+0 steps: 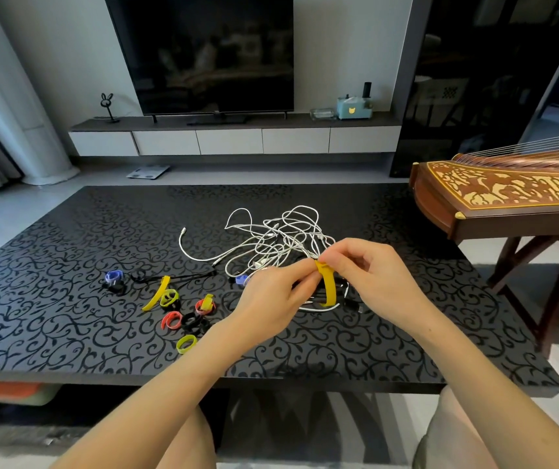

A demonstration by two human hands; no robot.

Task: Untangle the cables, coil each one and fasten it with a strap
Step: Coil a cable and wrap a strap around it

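I have the yellow strap (329, 289) by its top end, just above the bench (68, 252) and at the near edge of the tangle of white cables (281, 238). My left hand (271, 292) pinches it between thumb and fingertips, the other fingers loosely curled. My right hand (369, 269) pinches the same end from the other side, its fingers bent in over it. The rest of the strap hangs down in a free curve towards a white cable end (318, 309) lying on the bench below my hands.

The step, as I judge it, is getting this strap opened out and ready to close. My fingers cover the head of the strap, so I cannot tell whether a strand already runs through it. The cables behind look far from sorted, with loops crossing one another and no neat coil anywhere, so I would not fasten anything yet.

To do it well, I should peel the strap flat and keep the tail from sticking back on itself. Then I should park it within reach, not in the tangle where it could grab a loop. After that I would find one free plug end, follow that cable through the knot with slack rather than pulling hard, and coil it in even loops before wrapping it snugly at one point.

The spare straps (183, 309) lie together on the bench to my left, well apart from the cables.
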